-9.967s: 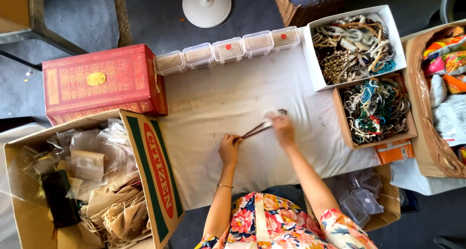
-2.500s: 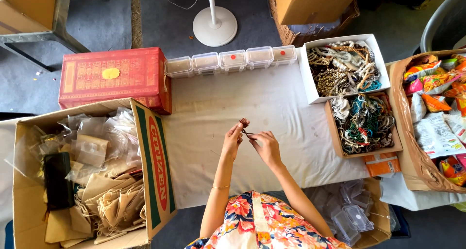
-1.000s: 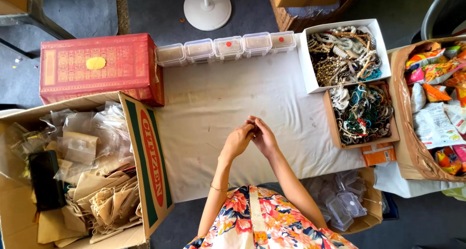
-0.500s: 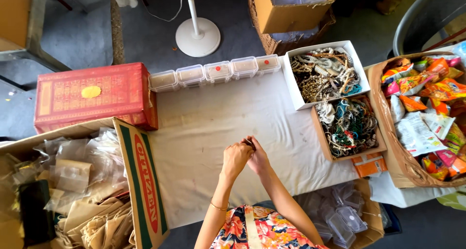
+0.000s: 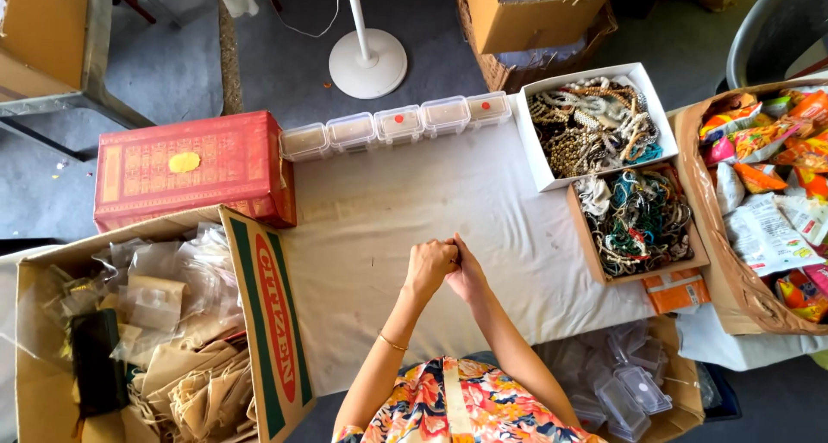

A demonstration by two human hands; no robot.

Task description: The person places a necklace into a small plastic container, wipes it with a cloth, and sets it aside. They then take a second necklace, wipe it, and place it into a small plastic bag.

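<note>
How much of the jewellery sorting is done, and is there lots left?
Nothing finished shows: the row of small clear containers looks empty and the white tablecloth is bare. In hand now: the left hand and right hand are pressed together over something too small to make out. Left: plenty. The white box and the brown box are piled with tangled beaded strands.

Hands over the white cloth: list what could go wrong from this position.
1. The left hand and right hand are pressed together around something too small to see; if it slips, it could be hard to spot on the white cloth.
2. The row of small clear containers sits right at the table's far edge; a tug on the cloth might tip them off.
3. The tangled jewellery in the brown tray may snag when pulled out.
</note>
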